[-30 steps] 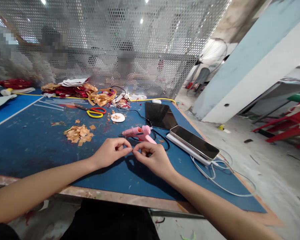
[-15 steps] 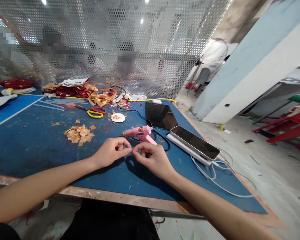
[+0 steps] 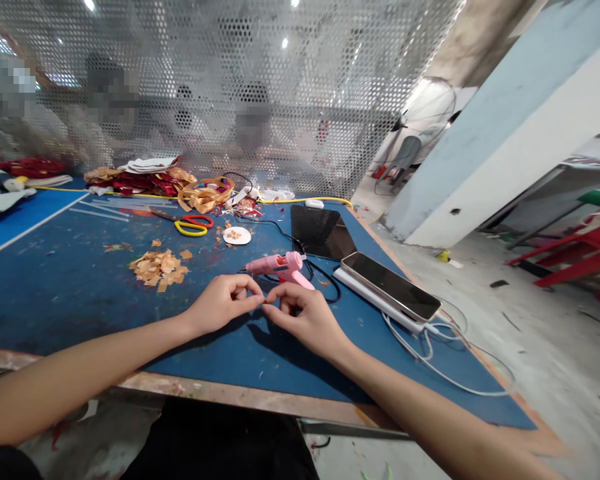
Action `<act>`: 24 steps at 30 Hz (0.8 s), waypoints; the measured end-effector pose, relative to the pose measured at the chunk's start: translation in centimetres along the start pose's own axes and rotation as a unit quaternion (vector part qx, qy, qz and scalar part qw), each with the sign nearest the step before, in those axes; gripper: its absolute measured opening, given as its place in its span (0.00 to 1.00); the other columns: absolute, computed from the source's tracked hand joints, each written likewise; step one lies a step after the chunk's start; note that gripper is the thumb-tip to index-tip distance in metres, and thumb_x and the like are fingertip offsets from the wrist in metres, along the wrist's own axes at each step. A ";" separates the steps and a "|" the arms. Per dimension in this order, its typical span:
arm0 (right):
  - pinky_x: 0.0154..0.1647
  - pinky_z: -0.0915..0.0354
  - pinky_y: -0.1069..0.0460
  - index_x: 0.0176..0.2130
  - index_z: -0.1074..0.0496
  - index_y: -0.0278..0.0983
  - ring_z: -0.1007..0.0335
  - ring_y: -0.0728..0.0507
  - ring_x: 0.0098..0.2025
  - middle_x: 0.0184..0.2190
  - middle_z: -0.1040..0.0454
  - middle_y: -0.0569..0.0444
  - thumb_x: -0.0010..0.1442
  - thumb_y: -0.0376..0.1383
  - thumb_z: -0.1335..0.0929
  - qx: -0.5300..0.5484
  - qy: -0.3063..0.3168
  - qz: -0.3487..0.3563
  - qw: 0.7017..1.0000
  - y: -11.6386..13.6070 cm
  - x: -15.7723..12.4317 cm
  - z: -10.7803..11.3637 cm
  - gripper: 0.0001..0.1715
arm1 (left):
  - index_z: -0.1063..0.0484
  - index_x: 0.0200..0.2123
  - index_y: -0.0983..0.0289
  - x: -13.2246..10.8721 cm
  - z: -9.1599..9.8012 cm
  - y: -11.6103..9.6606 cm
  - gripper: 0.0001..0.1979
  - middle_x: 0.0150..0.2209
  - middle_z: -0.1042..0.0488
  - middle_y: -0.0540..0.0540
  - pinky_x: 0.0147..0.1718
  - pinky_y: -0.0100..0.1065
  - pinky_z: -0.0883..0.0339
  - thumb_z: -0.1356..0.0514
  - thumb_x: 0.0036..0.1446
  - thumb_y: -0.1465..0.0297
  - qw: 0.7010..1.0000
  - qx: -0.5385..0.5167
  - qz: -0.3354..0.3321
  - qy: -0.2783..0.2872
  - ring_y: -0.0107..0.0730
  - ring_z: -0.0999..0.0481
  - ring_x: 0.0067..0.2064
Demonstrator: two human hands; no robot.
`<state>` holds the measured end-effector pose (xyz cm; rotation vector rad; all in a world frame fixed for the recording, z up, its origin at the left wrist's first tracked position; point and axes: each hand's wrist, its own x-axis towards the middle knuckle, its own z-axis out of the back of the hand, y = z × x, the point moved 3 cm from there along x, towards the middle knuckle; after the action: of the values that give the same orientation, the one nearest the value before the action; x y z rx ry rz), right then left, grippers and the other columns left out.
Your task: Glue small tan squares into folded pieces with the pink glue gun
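My left hand and my right hand meet fingertip to fingertip above the blue tabletop. Both are closed in a pinch, and whatever sits between the tips is too small to make out. Just behind them lies a pink glue gun, its nozzle pointing left. To the left is a loose pile of small tan paper pieces. Beyond the glue gun, a white oval piece bears a few tan scraps. Scissors with red and yellow handles rest farther back.
A phone lies on a white power bank with white cables at right. Behind it is a dark tablet. Clear glue sticks and red and tan material lie at the back, before a perforated metal screen.
My fingertips have shifted very slightly against each other, still pinched together. Nothing else on the table has visibly moved.
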<state>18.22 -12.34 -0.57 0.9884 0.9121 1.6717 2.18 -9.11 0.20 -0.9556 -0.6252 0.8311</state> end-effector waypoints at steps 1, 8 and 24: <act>0.19 0.52 0.56 0.29 0.31 0.36 0.51 0.53 0.17 0.14 0.43 0.64 0.52 0.42 0.32 -0.002 0.001 0.004 1.000 0.0 0.0 0.0 0.11 | 0.29 0.31 0.67 0.0 0.0 0.0 0.13 0.17 0.45 0.42 0.21 0.26 0.54 0.42 0.54 0.61 1.000 0.000 0.000 0.001 0.21 0.47 0.21; 0.18 0.51 0.56 0.27 0.30 0.36 0.50 0.53 0.17 0.14 0.41 0.63 0.53 0.40 0.33 -0.019 -0.011 0.023 0.999 -0.1 0.0 0.0 0.10 | 0.28 0.31 0.67 -0.1 -0.1 -0.1 0.15 0.17 0.45 0.42 0.21 0.26 0.55 0.42 0.55 0.60 1.000 0.000 0.005 0.008 0.22 0.47 0.21; 0.18 0.51 0.56 0.28 0.27 0.35 0.50 0.53 0.17 0.14 0.41 0.62 0.52 0.41 0.33 -0.016 0.007 0.008 1.000 -0.1 0.1 -0.1 0.12 | 0.27 0.31 0.67 -0.1 0.0 -0.1 0.14 0.17 0.45 0.42 0.21 0.26 0.55 0.41 0.54 0.60 1.000 0.003 0.005 0.008 0.22 0.48 0.21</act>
<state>18.14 -12.22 -0.72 0.9664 0.8848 1.7035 2.18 -9.27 0.27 -0.9590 -0.6041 0.8326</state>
